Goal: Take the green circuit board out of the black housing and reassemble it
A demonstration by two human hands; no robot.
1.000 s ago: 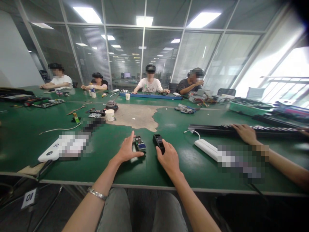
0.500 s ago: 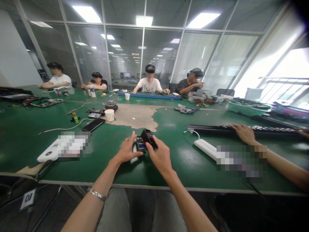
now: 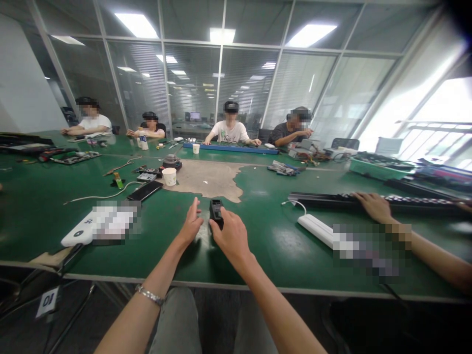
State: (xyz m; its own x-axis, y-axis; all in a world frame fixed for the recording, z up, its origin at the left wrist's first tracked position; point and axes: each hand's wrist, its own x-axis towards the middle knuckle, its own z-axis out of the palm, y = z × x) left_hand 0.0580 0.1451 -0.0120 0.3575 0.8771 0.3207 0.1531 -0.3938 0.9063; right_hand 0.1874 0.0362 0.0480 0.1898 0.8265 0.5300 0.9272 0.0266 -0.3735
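In the head view my right hand (image 3: pixel 232 233) grips a small black plastic device housing (image 3: pixel 215 206), thumb on its near left side and fingers along its right. The housing is held upright-ish above the table, with small recesses in its upper face. My left hand (image 3: pixel 191 222) is just left of it, apart from it, fingers stretched out and holding nothing. The green circuit board does not show from here; whether it sits within the housing I cannot tell.
A paper cup (image 3: pixel 169 176), a black phone (image 3: pixel 146 191) and a white power bank (image 3: pixel 79 232) stand to the left on the green table (image 3: pixel 275 231). A white power strip (image 3: pixel 317 230) lies right. A co-worker's hand (image 3: pixel 374 206) touches a long black rail (image 3: pixel 313 198).
The black housing has turned upright and moved slightly left in my right hand. The circuit board beside it has gone from sight. My left hand has come away, fingers straight.
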